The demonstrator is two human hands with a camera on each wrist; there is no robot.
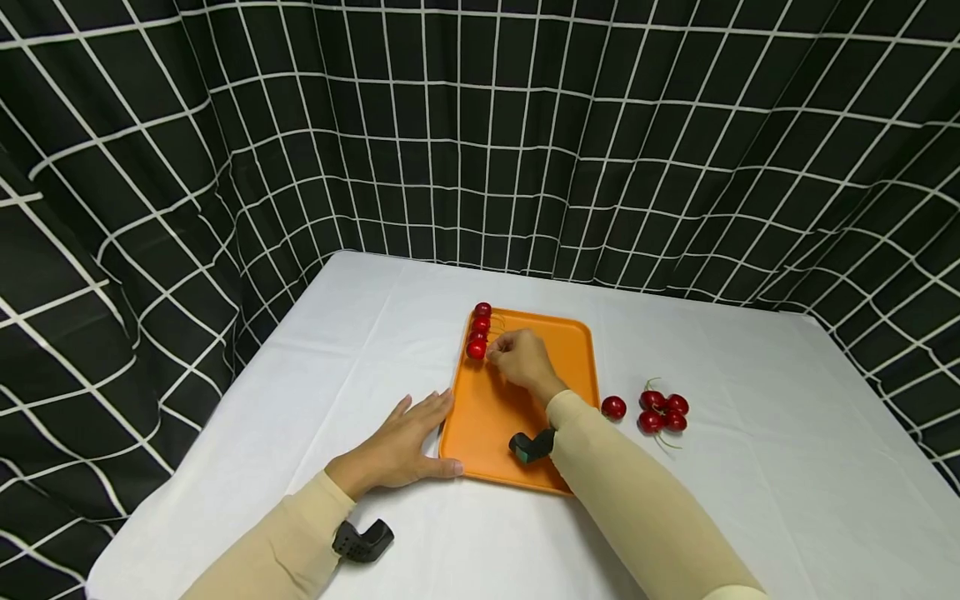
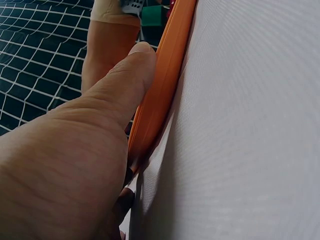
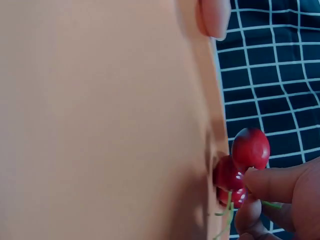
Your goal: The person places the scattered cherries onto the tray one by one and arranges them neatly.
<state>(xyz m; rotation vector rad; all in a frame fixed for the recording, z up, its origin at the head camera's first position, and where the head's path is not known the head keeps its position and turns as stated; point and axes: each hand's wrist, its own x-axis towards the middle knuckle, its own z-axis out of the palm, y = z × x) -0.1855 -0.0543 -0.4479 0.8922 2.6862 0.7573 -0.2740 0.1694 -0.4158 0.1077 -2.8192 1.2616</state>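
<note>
Orange tray (image 1: pixel 480 425) in my head view: left hand (image 1: pixel 405 442) spread along its edge, right hand (image 1: pixel 522 358) at the cherry row (image 1: pixel 481 324) on its left rim, where a knock could roll fruit off. Left wrist shows me a thumb touching the tray; right wrist, fingers (image 3: pixel 275 186) pinching a cherry (image 3: pixel 251 148), which could slip; I read no writing.

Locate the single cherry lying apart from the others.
In the head view, the single cherry lies on the white cloth just right of the orange tray, beside the right sleeve, with a cluster of cherries farther right.
</note>
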